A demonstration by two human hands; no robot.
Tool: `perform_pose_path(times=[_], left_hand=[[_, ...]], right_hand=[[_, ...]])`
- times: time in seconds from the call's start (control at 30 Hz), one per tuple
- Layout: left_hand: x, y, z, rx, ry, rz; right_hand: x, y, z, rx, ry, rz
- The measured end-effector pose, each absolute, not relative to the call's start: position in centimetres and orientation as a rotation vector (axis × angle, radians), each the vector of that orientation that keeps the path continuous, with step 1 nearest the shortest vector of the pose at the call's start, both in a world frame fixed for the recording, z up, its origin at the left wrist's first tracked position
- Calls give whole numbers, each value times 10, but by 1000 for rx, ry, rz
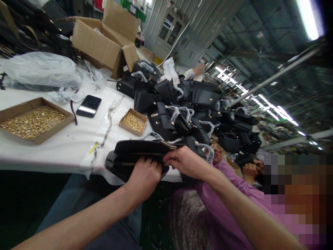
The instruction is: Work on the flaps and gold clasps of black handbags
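Left hand (144, 178): grip clamped on black handbag (137, 156) at bench (65, 146) edge. Right hand (186, 161): fingers pinched on the handbag's top edge, beside its gold clasp (169, 145). Handbag likely light, pliant, smooth; best held along its stiffer rim. Small tray of gold fittings (132, 121) behind the handbag.

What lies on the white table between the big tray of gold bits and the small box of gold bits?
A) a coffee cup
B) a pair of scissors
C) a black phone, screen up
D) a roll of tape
C: a black smartphone lies flat on the white table, between the large cardboard tray of gold hardware and the small box of gold hardware.
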State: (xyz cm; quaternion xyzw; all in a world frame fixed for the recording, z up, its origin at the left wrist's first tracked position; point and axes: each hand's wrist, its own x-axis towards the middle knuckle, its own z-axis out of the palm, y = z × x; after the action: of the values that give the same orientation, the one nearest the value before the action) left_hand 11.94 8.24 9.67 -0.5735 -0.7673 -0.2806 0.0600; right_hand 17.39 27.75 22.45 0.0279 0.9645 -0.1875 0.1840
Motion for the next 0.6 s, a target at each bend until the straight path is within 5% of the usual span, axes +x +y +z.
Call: perform_pose_path(times=[0.6], left_hand=[[121,84,97,-1726,-2273,-815]], right_hand=[[168,270,231,-139,2702,-211]])
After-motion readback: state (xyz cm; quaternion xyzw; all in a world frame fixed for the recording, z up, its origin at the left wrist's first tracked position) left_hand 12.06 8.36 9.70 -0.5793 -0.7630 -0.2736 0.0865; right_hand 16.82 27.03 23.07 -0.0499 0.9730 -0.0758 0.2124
